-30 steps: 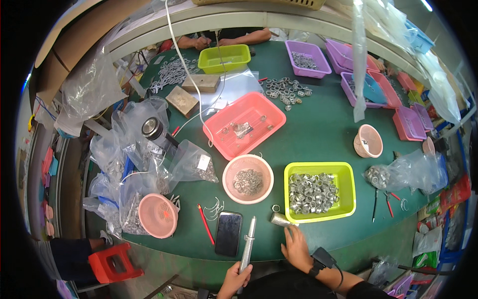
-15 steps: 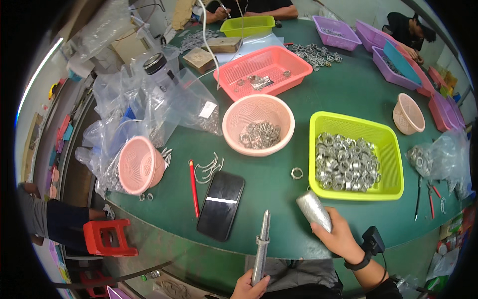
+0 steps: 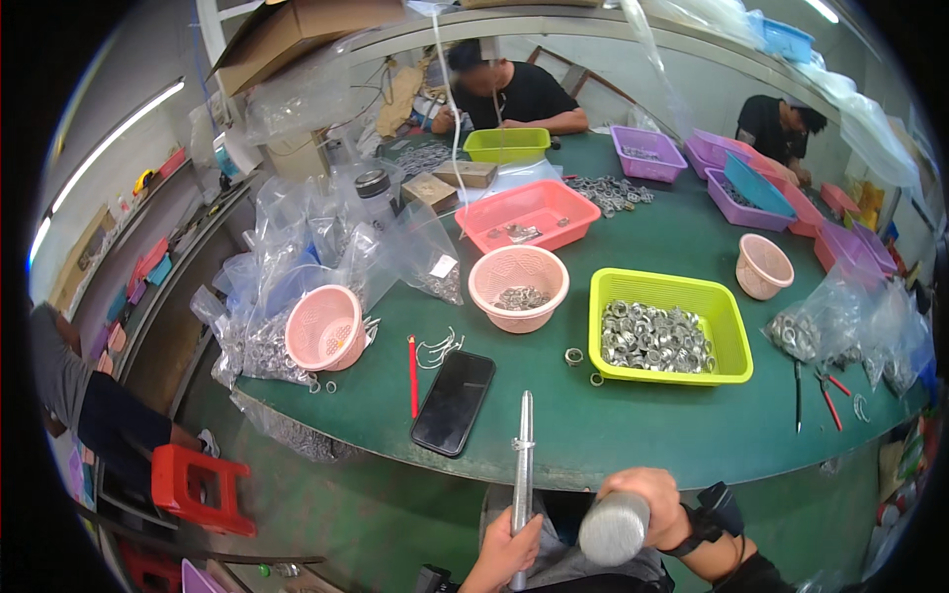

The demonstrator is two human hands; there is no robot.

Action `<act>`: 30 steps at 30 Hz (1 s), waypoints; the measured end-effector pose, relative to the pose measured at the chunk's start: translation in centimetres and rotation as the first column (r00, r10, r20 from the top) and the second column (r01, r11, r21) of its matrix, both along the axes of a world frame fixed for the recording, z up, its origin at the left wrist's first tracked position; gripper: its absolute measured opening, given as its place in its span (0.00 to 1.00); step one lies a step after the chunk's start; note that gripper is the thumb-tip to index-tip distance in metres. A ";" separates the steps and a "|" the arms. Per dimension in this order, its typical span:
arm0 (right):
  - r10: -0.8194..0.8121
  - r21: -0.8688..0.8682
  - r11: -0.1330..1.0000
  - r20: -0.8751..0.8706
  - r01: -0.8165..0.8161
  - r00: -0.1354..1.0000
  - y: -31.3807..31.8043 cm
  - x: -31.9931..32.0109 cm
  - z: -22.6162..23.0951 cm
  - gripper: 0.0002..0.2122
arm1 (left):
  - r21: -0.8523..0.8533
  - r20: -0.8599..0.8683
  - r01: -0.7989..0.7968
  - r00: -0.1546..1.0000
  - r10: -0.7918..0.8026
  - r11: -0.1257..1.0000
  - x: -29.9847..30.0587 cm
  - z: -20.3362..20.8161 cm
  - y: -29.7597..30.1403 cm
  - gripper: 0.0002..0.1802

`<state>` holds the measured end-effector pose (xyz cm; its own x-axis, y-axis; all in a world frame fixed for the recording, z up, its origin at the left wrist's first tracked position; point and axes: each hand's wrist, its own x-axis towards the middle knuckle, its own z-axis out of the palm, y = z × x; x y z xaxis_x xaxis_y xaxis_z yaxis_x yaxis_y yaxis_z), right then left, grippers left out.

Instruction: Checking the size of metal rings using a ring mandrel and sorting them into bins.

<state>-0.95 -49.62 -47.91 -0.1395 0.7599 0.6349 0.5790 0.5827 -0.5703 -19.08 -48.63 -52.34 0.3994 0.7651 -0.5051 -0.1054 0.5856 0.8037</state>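
Observation:
My left hand (image 3: 509,549) is closed around the lower part of a tapered steel ring mandrel (image 3: 524,474), which points up and away from me. A silver ring (image 3: 523,445) sits around the mandrel, above my fingers. My right hand (image 3: 647,491) grips a thick silver metal cylinder (image 3: 611,531) to the right of the mandrel. Its round end faces me, and it stands apart from the ring. Beyond my hands, a lime-green basket (image 3: 736,346) holds a heap of silver rings (image 3: 657,338). Two loose rings lie at its left side, one being a wide ring (image 3: 573,357).
A black phone (image 3: 453,403), red pen (image 3: 413,376) and white ties (image 3: 440,348) lie left. Pink baskets (image 3: 324,326) and plastic bags (image 3: 287,267) stand beyond. Red-handled pliers (image 3: 830,400) lie at right. Two people work across the table. A red stool (image 3: 201,489) stands left.
My right hand has drawn the silver cylinder back toward me and turned its round end to face me. The mandrel stands more upright. The view has tilted up, showing more of the room.

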 end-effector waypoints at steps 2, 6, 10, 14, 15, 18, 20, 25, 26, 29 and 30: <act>-0.072 -0.161 0.982 0.167 0.099 0.983 1.3 0.0 -1.5 0.21 | 0.026 0.002 0.008 1.000 -0.008 1.000 0.4 1.2 -0.1 0.06; -0.235 -0.169 0.954 0.086 0.247 0.968 2.0 1.4 -1.1 0.20 | 0.071 0.027 -0.010 1.000 0.008 0.997 0.6 0.0 0.9 0.06; -0.123 0.010 0.992 -0.012 0.124 0.992 2.2 1.1 -0.3 0.20 | 0.038 0.053 0.047 0.997 -0.049 0.998 0.5 0.4 0.8 0.06; -0.354 -0.422 0.823 0.142 0.380 0.924 2.6 3.1 -2.3 0.22 | -0.045 0.180 0.128 0.977 -0.118 0.991 0.8 1.6 0.1 0.06; -0.373 -0.400 0.844 0.042 0.357 0.927 2.4 3.2 -1.9 0.22 | -0.036 0.183 0.130 0.976 -0.121 0.991 0.9 1.5 0.9 0.06; -0.154 -0.133 0.982 -0.145 0.135 0.977 0.4 2.8 -0.9 0.20 | -0.027 0.103 0.087 0.991 -0.084 0.996 1.5 0.8 0.9 0.07; 0.050 0.055 0.997 0.048 -0.053 0.998 1.1 2.9 0.2 0.18 | -0.059 0.099 0.089 0.992 -0.083 0.994 1.9 0.9 1.4 0.07; -0.433 -0.422 0.812 0.028 0.404 0.901 0.9 3.3 -1.6 0.19 | -0.123 0.155 0.098 0.985 -0.078 0.988 1.7 1.3 -0.7 0.04; -0.422 -0.413 0.835 -0.056 0.363 0.905 1.1 3.7 -1.7 0.19 | -0.069 0.118 0.098 0.989 -0.089 0.993 1.9 0.7 -0.3 0.05; -0.409 -0.399 0.851 -0.094 0.342 0.908 1.6 4.2 -1.8 0.19 | -0.037 0.098 0.099 0.991 -0.095 0.994 2.3 0.1 0.7 0.05; -0.406 -0.398 0.834 0.029 0.383 0.914 1.8 4.4 -2.3 0.19 | 0.007 0.096 0.100 0.990 -0.100 0.995 2.3 -0.2 0.8 0.04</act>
<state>3.46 -47.83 -50.21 0.2508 0.9280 0.2756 0.6735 0.0372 -0.7382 -16.75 -47.85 -52.54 0.5205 0.7200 -0.4589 -0.1232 0.5952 0.7941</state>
